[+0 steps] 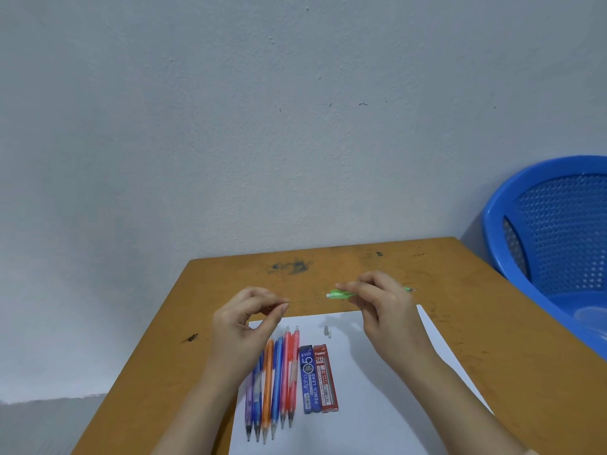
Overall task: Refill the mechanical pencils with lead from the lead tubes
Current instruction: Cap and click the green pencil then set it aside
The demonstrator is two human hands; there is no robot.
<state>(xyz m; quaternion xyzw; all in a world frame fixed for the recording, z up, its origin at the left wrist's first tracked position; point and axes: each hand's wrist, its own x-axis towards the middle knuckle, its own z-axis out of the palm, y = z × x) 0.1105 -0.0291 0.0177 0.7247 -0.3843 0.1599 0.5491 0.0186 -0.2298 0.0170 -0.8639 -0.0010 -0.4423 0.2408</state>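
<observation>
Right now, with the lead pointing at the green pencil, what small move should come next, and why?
Probably ease the left hand toward the right hand, so the thin lead slides into the open back end of the green mechanical pencil. The lead's tip meets that opening, and what looks like the small cap lies off on the white paper.

Above the table [460, 323], the left hand [243, 323] pinches a thin lead [307, 301] aligned with the open end of the green pencil [338, 294] gripped by the right hand [381, 303].
</observation>
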